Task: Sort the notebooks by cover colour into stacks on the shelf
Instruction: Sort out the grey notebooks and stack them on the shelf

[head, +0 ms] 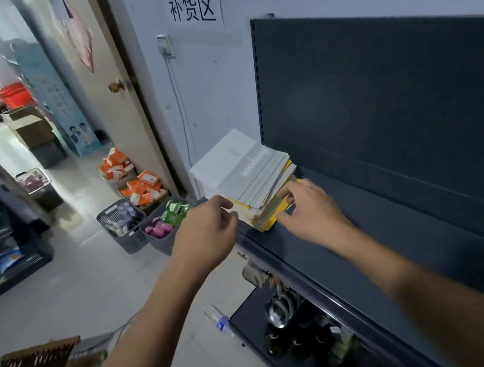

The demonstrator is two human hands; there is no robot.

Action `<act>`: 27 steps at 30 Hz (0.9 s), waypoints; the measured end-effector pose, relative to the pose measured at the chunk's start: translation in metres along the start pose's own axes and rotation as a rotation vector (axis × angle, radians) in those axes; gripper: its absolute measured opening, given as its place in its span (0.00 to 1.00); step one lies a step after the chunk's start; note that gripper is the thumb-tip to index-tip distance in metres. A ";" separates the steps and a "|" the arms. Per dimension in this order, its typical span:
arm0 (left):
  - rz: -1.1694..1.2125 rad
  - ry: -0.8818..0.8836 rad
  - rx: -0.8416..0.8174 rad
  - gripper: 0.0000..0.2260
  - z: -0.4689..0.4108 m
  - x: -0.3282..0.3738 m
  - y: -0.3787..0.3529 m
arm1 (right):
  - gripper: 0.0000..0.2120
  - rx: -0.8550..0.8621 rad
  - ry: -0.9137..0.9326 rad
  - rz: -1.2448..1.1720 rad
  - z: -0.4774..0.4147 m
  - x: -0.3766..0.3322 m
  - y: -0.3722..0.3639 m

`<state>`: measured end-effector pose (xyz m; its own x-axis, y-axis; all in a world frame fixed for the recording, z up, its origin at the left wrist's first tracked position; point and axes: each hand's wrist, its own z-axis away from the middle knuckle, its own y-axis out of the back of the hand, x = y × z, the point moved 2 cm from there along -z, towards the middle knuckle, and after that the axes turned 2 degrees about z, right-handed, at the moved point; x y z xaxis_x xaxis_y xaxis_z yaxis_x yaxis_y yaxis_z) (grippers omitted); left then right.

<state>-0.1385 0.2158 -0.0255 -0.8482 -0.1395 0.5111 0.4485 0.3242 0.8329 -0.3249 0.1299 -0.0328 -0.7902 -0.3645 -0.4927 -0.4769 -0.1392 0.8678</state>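
— What's closest to you?
— Under my arms, a lower tier with steel pans (pixel 277 309) and dark bottles (pixel 295 345); their labels are too dim to read

— And your hands?
— My left hand (pixel 207 231) is at the near left corner of the stack (pixel 249 175). The fingers are curled in against the yellow edges, but I can't tell whether they have hold. My right hand (pixel 310 213) is on the stack's right side, fingers curled over the lower yellow covers and thumb at the near corner, gripping them

— Where does the stack sit?
— At the left end of the dark shelf (pixel 374 244). White and grey covers are on top, yellow ones underneath, all fanned unevenly

— Any writing?
— Pale lettering runs across the top cover, upside down to me; I can't make it out. On the floor to the left are grey baskets (pixel 109 208) of packets, then orange boxes (pixel 138 188) with print too small to read. Farthest, a white sign (pixel 192 7) on the wall reads 补货区
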 end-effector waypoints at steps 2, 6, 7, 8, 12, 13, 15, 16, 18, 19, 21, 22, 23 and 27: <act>0.002 -0.035 -0.024 0.12 -0.018 -0.017 0.003 | 0.13 0.002 -0.044 0.006 -0.013 -0.008 -0.010; 0.016 -0.098 -0.072 0.13 -0.057 -0.051 0.012 | 0.13 0.031 -0.131 0.006 -0.036 -0.027 -0.030; 0.018 -0.122 -0.079 0.14 -0.066 -0.061 0.014 | 0.14 0.039 -0.153 0.002 -0.042 -0.033 -0.035; 0.018 -0.144 -0.084 0.14 -0.075 -0.069 0.016 | 0.14 0.047 -0.171 0.000 -0.046 -0.039 -0.039; 0.034 -0.221 -0.099 0.12 -0.106 -0.092 0.021 | 0.15 0.108 -0.221 -0.020 -0.059 -0.054 -0.053; 0.046 -0.235 -0.104 0.11 -0.114 -0.095 0.021 | 0.15 0.129 -0.231 -0.025 -0.060 -0.054 -0.054; 0.074 -0.262 -0.092 0.09 -0.131 -0.096 0.021 | 0.15 0.148 -0.267 -0.016 -0.065 -0.053 -0.055; 0.088 -0.276 -0.068 0.08 -0.139 -0.096 0.021 | 0.15 0.145 -0.286 -0.009 -0.067 -0.052 -0.054; 0.101 -0.323 -0.010 0.07 -0.162 -0.094 0.019 | 0.16 0.164 -0.334 -0.010 -0.079 -0.045 -0.051; 0.102 -0.335 0.019 0.08 -0.174 -0.093 0.018 | 0.16 0.180 -0.349 -0.015 -0.086 -0.042 -0.049; 0.086 -0.332 0.036 0.09 -0.197 -0.088 0.013 | 0.16 0.210 -0.377 -0.042 -0.097 -0.034 -0.043; 0.071 -0.324 0.026 0.11 -0.207 -0.085 0.010 | 0.16 0.219 -0.390 -0.055 -0.102 -0.030 -0.040; 0.058 -0.316 0.008 0.12 -0.216 -0.081 0.007 | 0.16 0.226 -0.401 -0.058 -0.108 -0.025 -0.037; 0.018 -0.298 -0.093 0.18 -0.243 -0.071 -0.006 | 0.16 0.226 -0.463 -0.046 -0.126 -0.012 -0.030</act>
<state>-0.0127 -0.0040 -0.0154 -0.8792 0.1499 0.4523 0.4761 0.2353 0.8473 -0.2528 0.0220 -0.0450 -0.8298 0.0901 -0.5508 -0.5458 0.0752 0.8346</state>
